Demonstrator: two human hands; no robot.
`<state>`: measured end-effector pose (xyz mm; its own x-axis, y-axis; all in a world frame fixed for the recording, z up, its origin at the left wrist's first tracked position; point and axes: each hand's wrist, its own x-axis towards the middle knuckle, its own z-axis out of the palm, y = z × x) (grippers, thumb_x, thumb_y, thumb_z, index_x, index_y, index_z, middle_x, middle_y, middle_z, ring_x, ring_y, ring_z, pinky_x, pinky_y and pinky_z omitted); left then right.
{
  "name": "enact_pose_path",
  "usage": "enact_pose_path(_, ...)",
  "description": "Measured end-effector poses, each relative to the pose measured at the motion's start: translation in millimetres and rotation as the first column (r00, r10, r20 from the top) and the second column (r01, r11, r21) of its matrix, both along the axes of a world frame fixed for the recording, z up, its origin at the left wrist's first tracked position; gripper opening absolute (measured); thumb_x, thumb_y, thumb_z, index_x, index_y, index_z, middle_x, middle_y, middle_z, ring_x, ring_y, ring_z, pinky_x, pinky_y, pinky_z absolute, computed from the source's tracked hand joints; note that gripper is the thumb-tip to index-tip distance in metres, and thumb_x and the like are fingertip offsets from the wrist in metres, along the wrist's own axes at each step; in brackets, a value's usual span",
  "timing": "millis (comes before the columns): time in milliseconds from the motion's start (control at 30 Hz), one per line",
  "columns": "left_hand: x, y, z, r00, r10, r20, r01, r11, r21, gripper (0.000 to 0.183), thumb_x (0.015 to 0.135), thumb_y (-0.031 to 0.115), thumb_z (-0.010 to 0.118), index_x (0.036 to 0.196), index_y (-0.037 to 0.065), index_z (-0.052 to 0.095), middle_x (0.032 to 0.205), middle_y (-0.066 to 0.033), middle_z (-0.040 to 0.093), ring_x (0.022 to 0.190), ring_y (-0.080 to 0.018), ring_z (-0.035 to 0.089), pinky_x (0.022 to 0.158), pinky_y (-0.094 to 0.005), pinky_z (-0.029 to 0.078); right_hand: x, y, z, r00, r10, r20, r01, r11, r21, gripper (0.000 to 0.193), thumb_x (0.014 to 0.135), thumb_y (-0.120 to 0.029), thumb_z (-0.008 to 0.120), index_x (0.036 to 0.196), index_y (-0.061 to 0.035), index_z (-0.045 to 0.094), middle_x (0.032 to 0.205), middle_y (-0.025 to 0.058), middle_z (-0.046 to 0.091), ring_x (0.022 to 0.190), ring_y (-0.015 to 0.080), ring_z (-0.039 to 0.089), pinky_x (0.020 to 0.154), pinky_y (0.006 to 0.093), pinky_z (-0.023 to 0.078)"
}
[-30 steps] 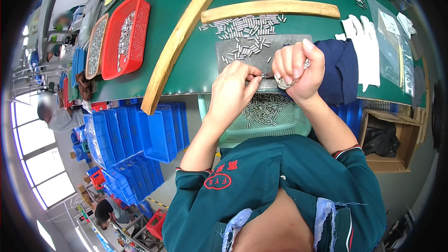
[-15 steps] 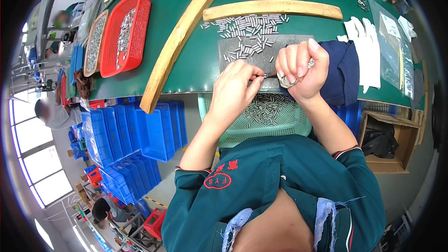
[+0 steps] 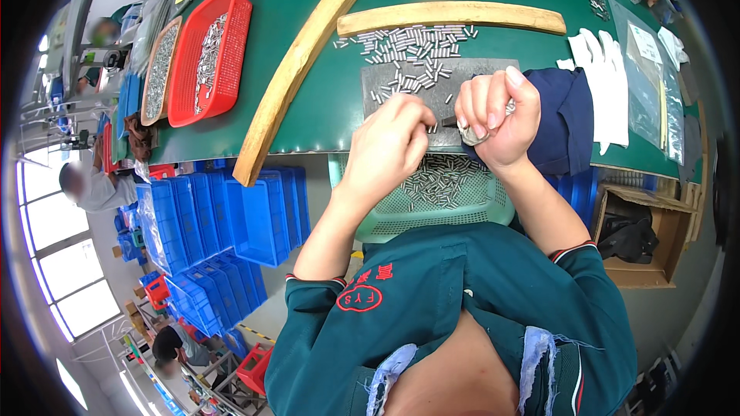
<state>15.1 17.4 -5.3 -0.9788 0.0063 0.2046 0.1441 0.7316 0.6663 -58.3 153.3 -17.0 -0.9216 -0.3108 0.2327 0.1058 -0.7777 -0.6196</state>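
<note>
Green table top (image 3: 324,100) is filling the upper half of the frame, and I am sitting at its near edge with both hands over a grey metal plate (image 3: 401,81) in the upper middle. Small metal pins (image 3: 408,46) are lying scattered on this plate and on the green surface just above it, their long axes pointing in many directions, most of them roughly up-down in the frame. My left hand (image 3: 393,142) is curled narrow, the fingertips pinched together at the lower edge of the plate; I cannot tell if a pin is between them. My right hand (image 3: 493,119) is closed around a small round metal part (image 3: 472,135), holding it just right of my left fingers, and a short dark piece is sticking out from it toward the left, lying about level.

Under my hands a green mesh basket (image 3: 470,212) is sitting below the table edge, with many more pins in it. Two long wooden strips are lying on the table: one (image 3: 451,15) going across above the pins, one (image 3: 304,62) running slantwise from the top middle down to the left. At the upper left a red basket (image 3: 231,54) is holding metal parts. At the right a white glove (image 3: 605,77) is lying beside a dark blue cloth (image 3: 566,119), and clear plastic bags (image 3: 644,77) with white rectangular labels are lying near the right edge. Blue bins (image 3: 231,223) are stacked at the lower left.
</note>
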Motion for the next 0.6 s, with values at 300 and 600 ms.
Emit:
enact_pose_path(300, 3.4, 4.2, -3.3, 0.996, 0.081, -0.044, -0.089, 0.968, -0.233, 0.015, 0.072, 0.015, 0.069, 0.077, 0.005, 0.059, 0.07, -0.005, 0.053, 0.064, -0.0194, 0.056, 0.058, -0.0311, 0.046, -0.5, 1.4, 2.1, 1.0, 0.025, -0.015, -0.025, 1.0, -0.004, 0.047, 0.091, -0.022, 0.032, 0.045, -0.0086, 0.034, 0.038, 0.0044, 0.034, 0.033, 0.0119, 0.032, 0.038, 0.0271, 0.032)
enact_pose_path(600, 4.2, 1.6, -2.3, 0.986, 0.103, 0.131, -0.099, 0.994, -0.039, 0.009, 0.073, 0.011, 0.067, 0.077, 0.006, 0.06, 0.072, -0.0067, 0.056, 0.069, -0.0227, 0.058, 0.062, -0.0338, 0.046, -1.1, 0.7, 3.2, 0.992, 0.12, 0.046, -0.118, 0.992, -0.038, 0.047, 0.091, -0.023, 0.032, 0.046, -0.009, 0.033, 0.038, 0.0039, 0.033, 0.033, 0.0117, 0.032, 0.039, 0.027, 0.034)
